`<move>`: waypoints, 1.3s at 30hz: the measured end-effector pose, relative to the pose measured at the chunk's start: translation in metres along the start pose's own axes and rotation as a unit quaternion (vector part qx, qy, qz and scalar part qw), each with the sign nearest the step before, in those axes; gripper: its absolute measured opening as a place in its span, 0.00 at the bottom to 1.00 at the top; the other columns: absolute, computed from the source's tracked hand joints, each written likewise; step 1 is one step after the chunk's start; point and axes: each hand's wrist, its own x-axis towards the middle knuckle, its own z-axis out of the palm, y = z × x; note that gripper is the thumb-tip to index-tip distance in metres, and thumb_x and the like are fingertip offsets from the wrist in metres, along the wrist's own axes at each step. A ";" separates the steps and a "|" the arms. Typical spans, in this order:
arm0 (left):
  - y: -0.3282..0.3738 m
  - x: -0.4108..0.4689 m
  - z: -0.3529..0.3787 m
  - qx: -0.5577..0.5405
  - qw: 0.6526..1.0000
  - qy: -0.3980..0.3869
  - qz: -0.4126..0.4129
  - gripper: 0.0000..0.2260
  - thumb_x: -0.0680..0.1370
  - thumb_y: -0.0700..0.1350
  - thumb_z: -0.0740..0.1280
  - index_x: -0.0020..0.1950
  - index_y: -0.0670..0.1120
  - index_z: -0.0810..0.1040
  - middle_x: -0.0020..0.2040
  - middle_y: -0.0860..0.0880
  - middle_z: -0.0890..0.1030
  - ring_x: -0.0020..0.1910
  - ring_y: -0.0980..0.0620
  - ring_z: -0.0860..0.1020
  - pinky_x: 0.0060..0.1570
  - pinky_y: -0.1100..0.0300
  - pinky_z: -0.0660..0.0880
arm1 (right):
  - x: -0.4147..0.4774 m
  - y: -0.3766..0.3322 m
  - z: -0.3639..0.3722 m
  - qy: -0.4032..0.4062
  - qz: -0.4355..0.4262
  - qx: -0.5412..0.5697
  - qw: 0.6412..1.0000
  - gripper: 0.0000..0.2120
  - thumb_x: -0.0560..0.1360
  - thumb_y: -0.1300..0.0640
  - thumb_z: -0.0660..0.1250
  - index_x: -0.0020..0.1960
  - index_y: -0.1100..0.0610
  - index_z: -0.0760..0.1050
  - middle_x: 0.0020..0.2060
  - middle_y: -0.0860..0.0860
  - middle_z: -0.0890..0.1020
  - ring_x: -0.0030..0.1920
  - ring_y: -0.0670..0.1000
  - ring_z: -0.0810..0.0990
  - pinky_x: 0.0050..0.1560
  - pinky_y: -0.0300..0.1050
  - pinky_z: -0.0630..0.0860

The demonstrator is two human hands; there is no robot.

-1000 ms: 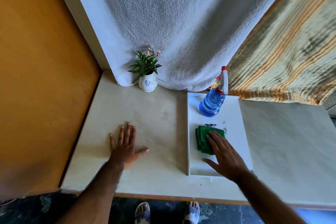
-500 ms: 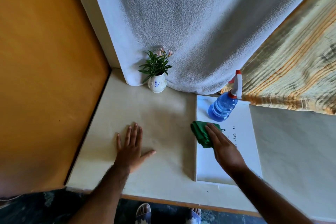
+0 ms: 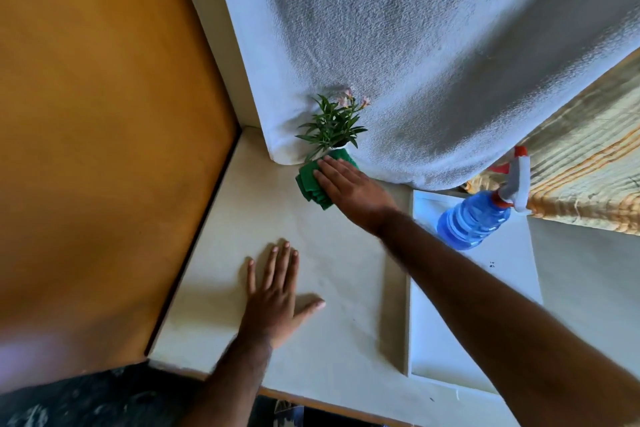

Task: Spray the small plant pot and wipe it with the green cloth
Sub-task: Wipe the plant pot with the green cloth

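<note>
The small plant [image 3: 333, 125], with green leaves and pink flowers, stands at the back of the cream counter [image 3: 346, 288] against a hanging white towel. Its white pot is almost wholly hidden behind the green cloth [image 3: 310, 184]. My right hand [image 3: 349, 187] holds the folded green cloth and presses it against the front of the pot. My left hand [image 3: 277, 298] lies flat on the counter, fingers spread, holding nothing. The blue spray bottle [image 3: 474, 218], with a white and red trigger, stands on a white board to the right.
The white board [image 3: 485, 305] lies on the counter's right half. The white towel [image 3: 415, 62] hangs behind the plant, and a striped yellow cloth [image 3: 581, 166] hangs at the right. An orange wall [image 3: 104, 114] borders the counter's left edge.
My right hand lifted the green cloth off the white board and carried it left and back to the pot. The left hand stayed flat on the counter. The camera shifted left.
</note>
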 end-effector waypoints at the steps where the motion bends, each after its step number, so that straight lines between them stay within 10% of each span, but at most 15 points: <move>1: -0.001 0.000 0.001 0.001 1.000 0.003 -0.003 0.49 0.77 0.78 0.47 0.85 0.42 0.56 0.86 0.41 0.55 0.85 0.39 0.55 0.79 0.28 0.54 | 0.004 0.002 0.004 0.004 -0.011 -0.012 1.000 0.19 0.81 0.68 0.56 0.69 0.69 0.74 0.68 0.67 0.75 0.70 0.65 0.73 0.69 0.62 0.71; 12: -0.005 0.000 0.016 0.012 0.997 0.080 -0.008 0.49 0.76 0.77 0.55 0.86 0.45 0.52 0.87 0.44 0.53 0.86 0.43 0.53 0.80 0.29 0.55 | -0.017 0.007 0.034 -0.040 -0.025 0.066 0.997 0.19 0.75 0.74 0.69 0.66 0.72 0.76 0.64 0.69 0.78 0.66 0.69 0.76 0.62 0.66 0.77; 39: -0.003 -0.002 0.017 0.013 0.993 0.117 -0.006 0.50 0.75 0.77 0.59 0.85 0.44 0.55 0.87 0.43 0.55 0.86 0.43 0.54 0.78 0.28 0.59 | 0.008 0.027 0.017 0.022 -0.042 0.097 0.994 0.18 0.80 0.71 0.62 0.70 0.69 0.73 0.69 0.65 0.75 0.71 0.65 0.72 0.70 0.62 0.70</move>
